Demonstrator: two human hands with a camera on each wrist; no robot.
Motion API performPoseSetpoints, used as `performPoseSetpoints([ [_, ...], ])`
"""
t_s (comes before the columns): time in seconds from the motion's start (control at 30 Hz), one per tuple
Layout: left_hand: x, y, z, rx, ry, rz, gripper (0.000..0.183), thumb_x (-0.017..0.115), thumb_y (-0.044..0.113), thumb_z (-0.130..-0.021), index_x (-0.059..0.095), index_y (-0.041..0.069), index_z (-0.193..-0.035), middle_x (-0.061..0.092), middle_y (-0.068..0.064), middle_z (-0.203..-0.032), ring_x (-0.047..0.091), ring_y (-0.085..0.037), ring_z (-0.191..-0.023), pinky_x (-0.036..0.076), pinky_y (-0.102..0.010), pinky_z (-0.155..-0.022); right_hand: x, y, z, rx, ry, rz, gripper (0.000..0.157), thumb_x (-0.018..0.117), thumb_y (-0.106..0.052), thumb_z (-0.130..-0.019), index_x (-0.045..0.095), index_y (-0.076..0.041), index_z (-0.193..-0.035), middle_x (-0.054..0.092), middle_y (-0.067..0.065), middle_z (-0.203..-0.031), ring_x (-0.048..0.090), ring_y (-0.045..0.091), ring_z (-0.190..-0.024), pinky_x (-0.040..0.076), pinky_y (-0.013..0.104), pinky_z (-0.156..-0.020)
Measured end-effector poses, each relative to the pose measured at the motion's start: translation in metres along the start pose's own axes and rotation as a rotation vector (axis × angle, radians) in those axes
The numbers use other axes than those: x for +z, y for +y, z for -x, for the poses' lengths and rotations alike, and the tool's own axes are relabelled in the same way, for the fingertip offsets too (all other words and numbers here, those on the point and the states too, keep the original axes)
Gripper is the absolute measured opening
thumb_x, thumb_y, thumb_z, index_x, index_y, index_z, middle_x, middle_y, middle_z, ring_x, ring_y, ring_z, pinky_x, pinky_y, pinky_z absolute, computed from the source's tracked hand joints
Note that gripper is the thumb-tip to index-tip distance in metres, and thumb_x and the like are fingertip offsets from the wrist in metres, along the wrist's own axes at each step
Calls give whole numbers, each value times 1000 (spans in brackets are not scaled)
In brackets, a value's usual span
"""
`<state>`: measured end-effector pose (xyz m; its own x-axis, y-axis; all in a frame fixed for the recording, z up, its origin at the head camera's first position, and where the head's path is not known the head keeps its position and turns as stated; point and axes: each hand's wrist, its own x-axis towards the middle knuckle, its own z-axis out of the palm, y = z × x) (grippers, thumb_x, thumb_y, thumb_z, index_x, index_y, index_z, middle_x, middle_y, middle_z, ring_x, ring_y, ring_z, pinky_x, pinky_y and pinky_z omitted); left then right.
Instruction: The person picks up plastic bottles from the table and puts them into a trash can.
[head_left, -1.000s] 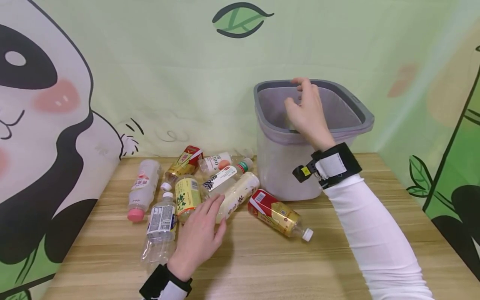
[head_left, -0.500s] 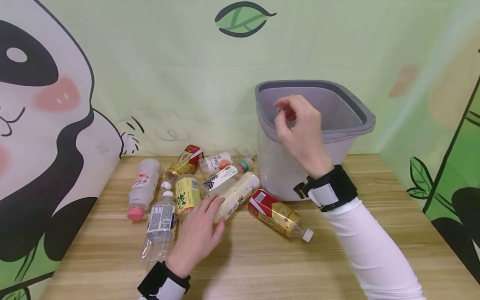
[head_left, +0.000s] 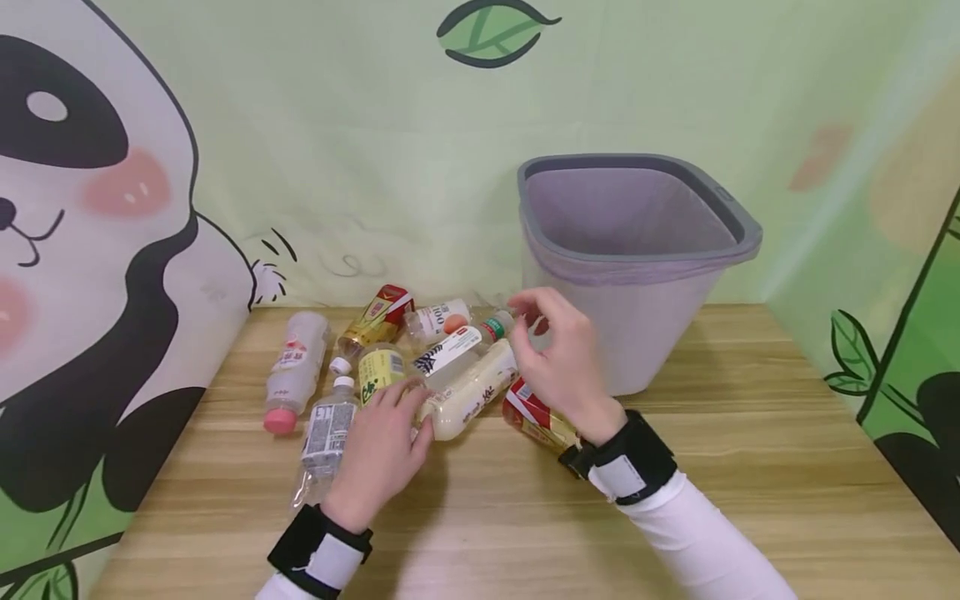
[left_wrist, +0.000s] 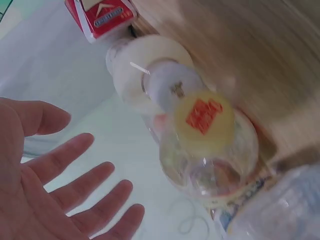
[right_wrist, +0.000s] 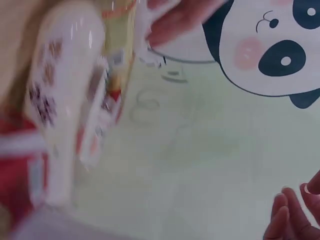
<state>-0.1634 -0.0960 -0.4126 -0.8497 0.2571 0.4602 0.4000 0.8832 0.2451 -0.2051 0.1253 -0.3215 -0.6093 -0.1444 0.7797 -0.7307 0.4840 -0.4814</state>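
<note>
In the head view my left hand [head_left: 386,446] is over the near ends of the bottles, fingertips right at the yellow-labelled bottle [head_left: 382,367] and the cream-coloured bottle [head_left: 472,396]. The left wrist view shows its fingers spread and relaxed, with nothing between them. Above the far end of the cream bottle hovers my right hand [head_left: 558,354], its fingers loosely bent and holding nothing. Partly hidden under that hand and its wrist strap lies a red-and-gold bottle [head_left: 536,417]. Behind the cream bottle is a clear bottle with a white-and-black label [head_left: 450,354].
A grey-rimmed waste bin with a liner [head_left: 645,333] stands at the back right. On the left lie a pink-capped bottle [head_left: 296,367] and a clear bottle [head_left: 328,429]. Farther back are another red-and-gold bottle [head_left: 378,317] and a peach-labelled bottle [head_left: 438,321]. A printed cloth backs the wooden table.
My right hand has come down and left from over the waste bin to above the bottles. My left hand has drawn back slightly, uncovering the near end of the cream bottle.
</note>
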Motion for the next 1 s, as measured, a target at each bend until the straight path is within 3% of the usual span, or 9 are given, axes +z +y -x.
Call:
performPoseSetpoints([
  [0.2, -8, -15, 0, -116, -54, -51, 35, 63, 23, -85, 62, 3, -115, 54, -24, -128, 50, -44, -112, 45, -59, -87, 18, -22, 19, 363, -105, -275, 34, 50, 9, -78, 57, 5, -111, 61, 18, -104, 59, 32, -90, 52, 43, -76],
  [0.3, -11, -23, 3, -166, -93, -89, 42, 63, 23, -86, 59, 2, -121, 51, -26, -130, 48, -47, -113, 43, -63, -85, 32, -19, 28, 511, -150, -372, 44, 50, 9, -79, 52, 2, -123, 56, 19, -115, 56, 34, -102, 50, 45, -86],
  [0.47, -15, -35, 12, -213, -120, -126, 47, 63, 23, -85, 55, 0, -125, 47, -28, -132, 46, -50, -113, 42, -67, -82, 56, 0, 44, 665, -187, -461, 54, 51, 4, -82, 44, -3, -135, 51, 19, -126, 51, 34, -113, 44, 45, -96],
  [0.7, -23, -48, 24, -278, -114, -146, 50, 65, 24, -83, 51, 3, -126, 49, -26, -127, 48, -51, -106, 44, -66, -71, 67, -3, 51, 879, -187, -686, 50, 49, -4, -88, 41, -3, -137, 47, 20, -131, 46, 37, -120, 41, 47, -100],
  [0.83, -26, -53, 29, -329, -149, -132, 55, 65, 26, -84, 46, 6, -132, 46, -29, -126, 48, -53, -101, 44, -67, -68, 75, -5, 54, 955, -162, -774, 47, 48, -5, -91, 40, -2, -137, 46, 22, -131, 44, 38, -121, 42, 46, -100],
  [1.0, -27, -57, 33, -371, -195, -123, 60, 63, 32, -86, 42, 7, -137, 44, -31, -125, 49, -54, -95, 45, -65, -62, 84, -9, 59, 983, -94, -798, 46, 46, -2, -91, 40, -1, -136, 44, 24, -132, 43, 37, -121, 41, 45, -101],
])
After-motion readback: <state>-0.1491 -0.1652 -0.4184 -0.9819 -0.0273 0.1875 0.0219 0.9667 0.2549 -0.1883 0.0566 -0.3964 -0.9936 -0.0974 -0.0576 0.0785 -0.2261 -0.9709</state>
